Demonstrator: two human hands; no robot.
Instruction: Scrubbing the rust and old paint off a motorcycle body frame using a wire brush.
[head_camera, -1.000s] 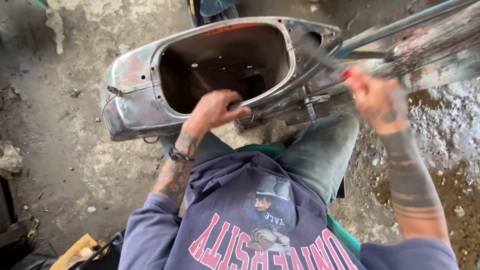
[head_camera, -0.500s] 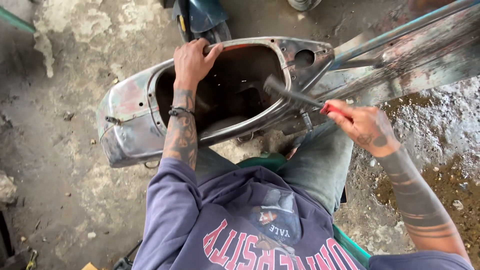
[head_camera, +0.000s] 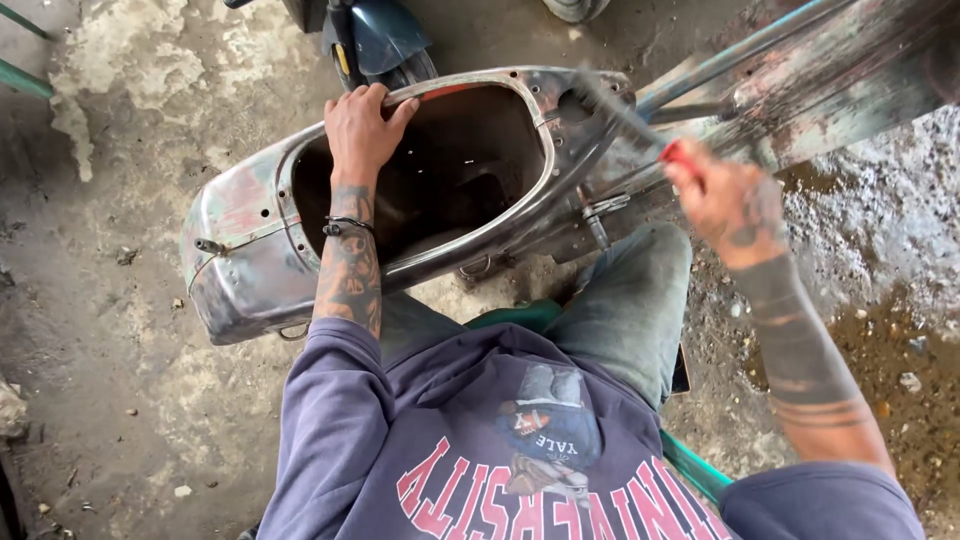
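The hammer (head_camera: 625, 115) has swung up toward the scooter shell (head_camera: 250, 270), right fingers (head_camera: 700, 185) clenched on its handle, left fingers (head_camera: 375, 105) gripping the rim.

Both tattooed hands reach forward: left hand (head_camera: 362, 128) curled in a grip, right hand (head_camera: 728, 200) clenched, raised.

A bare, rusty scooter body (head_camera: 250, 250) lies tilted on its side, its seat opening facing up. A red-handled hammer (head_camera: 630, 115) is blurred just above its rim.
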